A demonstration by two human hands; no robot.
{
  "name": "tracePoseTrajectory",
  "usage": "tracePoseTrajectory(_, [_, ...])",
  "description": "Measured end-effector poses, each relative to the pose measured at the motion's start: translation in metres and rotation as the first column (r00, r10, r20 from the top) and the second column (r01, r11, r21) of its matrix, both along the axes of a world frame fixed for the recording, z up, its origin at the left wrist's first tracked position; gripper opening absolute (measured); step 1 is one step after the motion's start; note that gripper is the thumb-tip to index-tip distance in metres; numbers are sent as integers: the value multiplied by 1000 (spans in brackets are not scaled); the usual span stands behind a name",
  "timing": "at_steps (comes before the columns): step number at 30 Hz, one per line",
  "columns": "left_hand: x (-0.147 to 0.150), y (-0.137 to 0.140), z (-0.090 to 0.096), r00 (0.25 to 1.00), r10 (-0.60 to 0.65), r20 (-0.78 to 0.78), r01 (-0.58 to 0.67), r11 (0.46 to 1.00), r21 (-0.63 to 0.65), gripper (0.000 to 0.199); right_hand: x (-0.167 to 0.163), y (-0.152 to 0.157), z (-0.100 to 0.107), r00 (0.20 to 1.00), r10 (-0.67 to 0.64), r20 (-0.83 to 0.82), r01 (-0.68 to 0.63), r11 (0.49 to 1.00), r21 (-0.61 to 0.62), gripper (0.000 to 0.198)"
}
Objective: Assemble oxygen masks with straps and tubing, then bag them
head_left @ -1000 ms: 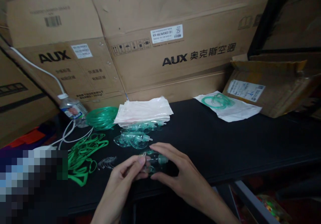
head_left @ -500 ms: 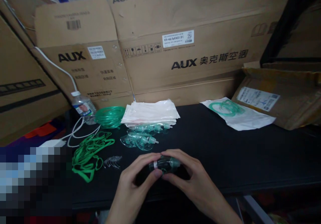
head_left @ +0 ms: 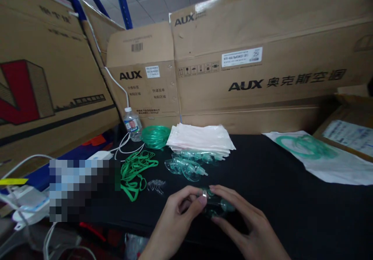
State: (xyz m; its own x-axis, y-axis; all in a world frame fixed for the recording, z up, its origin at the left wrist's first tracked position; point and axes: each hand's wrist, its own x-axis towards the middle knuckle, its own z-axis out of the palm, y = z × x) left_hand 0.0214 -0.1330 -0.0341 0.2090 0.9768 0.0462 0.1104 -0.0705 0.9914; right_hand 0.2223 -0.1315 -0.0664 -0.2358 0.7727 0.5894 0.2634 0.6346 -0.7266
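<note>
Low over the black table, a clear green oxygen mask [head_left: 219, 205] is between both my hands. My left hand [head_left: 183, 211] pinches the mask's left edge, thumb and forefinger beside a small shiny metal strip [head_left: 204, 194]. With fingers above and thumb below, my right hand [head_left: 247, 215] grips the mask's rim around its right part. My fingers hide some of the mask. Beyond my hands lie more clear green masks [head_left: 188, 167]. Several thin metal strips [head_left: 156, 186] rest to the left, beside a heap of green elastic straps [head_left: 135, 170].
White pouches [head_left: 201, 139] are stacked behind the masks, next to coiled green tubing [head_left: 155, 137] and a plastic bottle [head_left: 133, 125]. On the right lies a white pouch with green tubing [head_left: 309, 145]. Cardboard boxes [head_left: 262, 62] wall the back; white cables and a power strip [head_left: 100, 156] lie left.
The view has swung left and up. My left fingers have shifted onto the metal strip at the mask's edge, and my right fingers have spread wider around the mask.
</note>
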Motion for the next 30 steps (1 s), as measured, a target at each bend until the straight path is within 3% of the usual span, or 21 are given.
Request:
tracePoseTrajectory(5, [-2,-1,0,994,-11,-106,16,999,50,38,-3,0,-2,1000,-21,22,21,1000,-7,52])
tracePoseTrajectory(8, [-22,5,9,943,119,-311,-33,963,267,34,-3,-1,-2,998,-63,22,63,998,-17,47])
tracePoseTrajectory(10, [-49,16,18,830,348,-436,-121,875,469,33,-3,-2,0,996,-84,12,84,996,-33,46])
tracePoseTrajectory(12, [-80,33,26,667,530,-525,-140,780,609,33,-4,-3,2,997,-82,-4,82,995,-51,45])
tracePoseTrajectory(14, [-109,52,29,512,530,-676,-22,795,607,33,-5,-3,5,997,-72,-24,70,995,-72,45])
tracePoseTrajectory(17, [-136,81,27,459,492,-740,34,822,568,31,-6,-4,5,997,-63,-51,57,993,-99,43])
tracePoseTrajectory(20, [-143,99,26,441,491,-751,31,828,560,23,-6,-5,3,997,-57,-51,50,989,-137,43])
tracePoseTrajectory(23, [-145,105,42,432,564,-703,-48,793,607,31,-5,-6,3,998,-60,-37,52,980,-194,44])
tracePoseTrajectory(27, [-148,103,84,411,697,-587,-218,701,679,39,-5,-8,8,998,-40,-45,28,967,-252,41])
tracePoseTrajectory(30, [-145,101,111,397,799,-451,-339,584,737,39,-5,-9,11,999,-33,-36,21,957,-289,42])
